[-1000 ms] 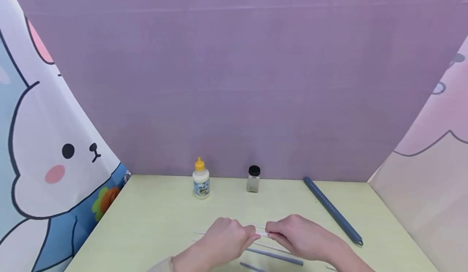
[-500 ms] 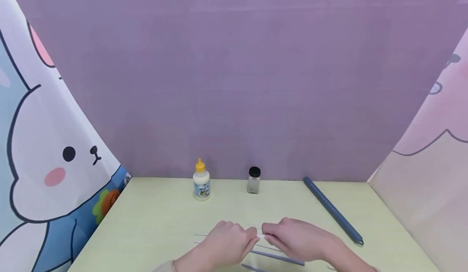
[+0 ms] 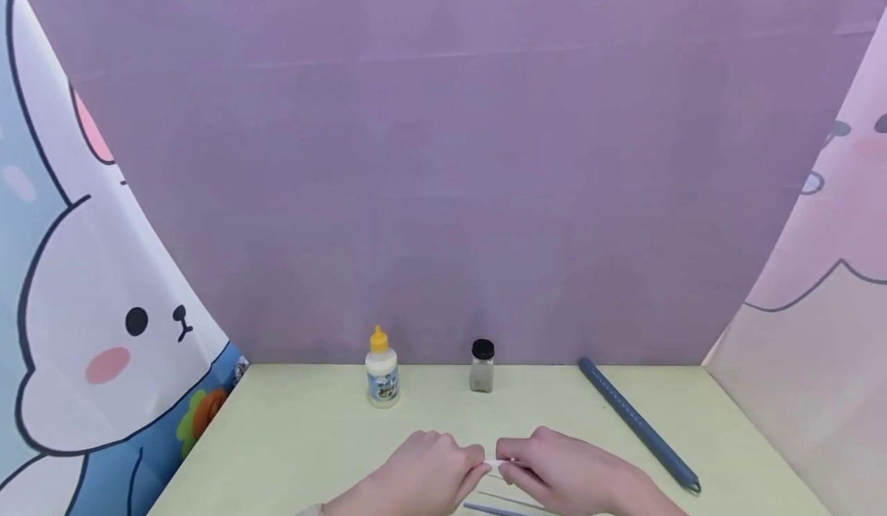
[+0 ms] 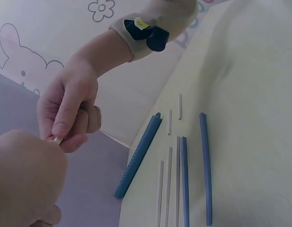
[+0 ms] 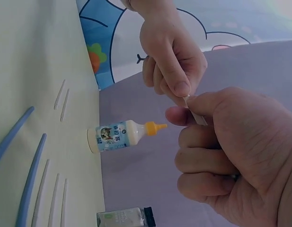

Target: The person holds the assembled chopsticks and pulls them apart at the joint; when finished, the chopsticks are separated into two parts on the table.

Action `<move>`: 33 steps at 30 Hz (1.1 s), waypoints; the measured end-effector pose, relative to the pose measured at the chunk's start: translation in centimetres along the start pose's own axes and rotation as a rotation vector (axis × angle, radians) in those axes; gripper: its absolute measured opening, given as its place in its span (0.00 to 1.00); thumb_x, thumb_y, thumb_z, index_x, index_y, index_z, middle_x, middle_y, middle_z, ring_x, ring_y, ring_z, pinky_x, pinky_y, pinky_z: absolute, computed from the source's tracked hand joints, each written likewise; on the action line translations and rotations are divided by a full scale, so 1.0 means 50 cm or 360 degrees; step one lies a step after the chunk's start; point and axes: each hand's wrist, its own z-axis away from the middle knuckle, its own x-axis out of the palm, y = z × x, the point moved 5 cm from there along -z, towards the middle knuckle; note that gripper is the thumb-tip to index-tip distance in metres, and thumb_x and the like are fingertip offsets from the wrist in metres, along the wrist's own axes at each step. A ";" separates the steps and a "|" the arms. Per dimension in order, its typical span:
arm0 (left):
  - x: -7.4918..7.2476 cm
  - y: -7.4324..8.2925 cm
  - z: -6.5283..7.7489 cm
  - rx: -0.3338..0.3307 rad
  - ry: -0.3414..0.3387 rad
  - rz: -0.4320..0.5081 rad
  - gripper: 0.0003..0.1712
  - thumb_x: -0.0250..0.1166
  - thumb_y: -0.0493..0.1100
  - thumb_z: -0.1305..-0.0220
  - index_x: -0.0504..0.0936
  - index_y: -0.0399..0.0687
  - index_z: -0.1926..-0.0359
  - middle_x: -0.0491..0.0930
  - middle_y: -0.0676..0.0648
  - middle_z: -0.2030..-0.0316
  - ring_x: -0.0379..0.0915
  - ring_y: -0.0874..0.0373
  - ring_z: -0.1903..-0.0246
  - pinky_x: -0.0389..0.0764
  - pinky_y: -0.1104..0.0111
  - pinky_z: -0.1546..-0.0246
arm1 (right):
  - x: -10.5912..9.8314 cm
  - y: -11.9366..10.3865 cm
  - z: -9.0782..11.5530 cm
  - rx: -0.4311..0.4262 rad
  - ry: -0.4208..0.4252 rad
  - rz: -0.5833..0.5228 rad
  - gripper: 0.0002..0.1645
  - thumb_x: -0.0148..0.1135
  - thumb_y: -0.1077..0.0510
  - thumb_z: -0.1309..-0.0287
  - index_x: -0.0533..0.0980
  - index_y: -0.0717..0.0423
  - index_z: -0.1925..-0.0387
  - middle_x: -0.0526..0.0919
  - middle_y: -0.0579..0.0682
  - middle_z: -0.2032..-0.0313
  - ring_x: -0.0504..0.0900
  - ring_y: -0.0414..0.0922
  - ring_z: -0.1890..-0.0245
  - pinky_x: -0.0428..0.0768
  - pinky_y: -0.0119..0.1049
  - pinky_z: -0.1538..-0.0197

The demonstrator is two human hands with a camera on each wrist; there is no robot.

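white stick [image 5: 199,117]: bridging the two hands above the table [image 3: 298,400], with only a short stretch of it bare between them.
left hand [image 3: 430,474]: thumb and curled fingers pinch one side of that stretch.
right hand [image 3: 554,474]: pinches the other side, the remaining fingers curled in.
just changed: the head view has tipped upward, so the yellow-capped bottle [image 3: 383,377] and the black-lidded jar [image 3: 482,366] sit lower in it than half a second ago; the paired grip looks nearly the same.
meaning for the work: probably the same two-handed hold, with no clear bend or break in the stick (the fingers cover most of it, mind you).
head view: bottle, jar and dark blue tube [image 3: 637,423] all together, but the things near the person run off the lower edge.
left wrist view: two blue rods [image 4: 206,175] lying among loose white sticks [image 4: 180,106], which the head view mostly loses; no bottle or jar here.
right wrist view: the bare stretch seen close up, plus the bottle's picture label; the tube is missing.
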 end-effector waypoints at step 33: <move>-0.002 0.028 0.002 0.0029 0.0178 -0.0067 0.23 0.62 0.53 0.21 0.71 0.56 0.77 0.57 0.61 0.90 0.49 0.68 0.89 0.53 0.74 0.86 | 0.001 -0.011 0.043 0.0022 0.0180 0.0331 0.13 0.58 0.56 0.21 0.69 0.42 0.66 0.52 0.28 0.80 0.51 0.20 0.79 0.55 0.12 0.74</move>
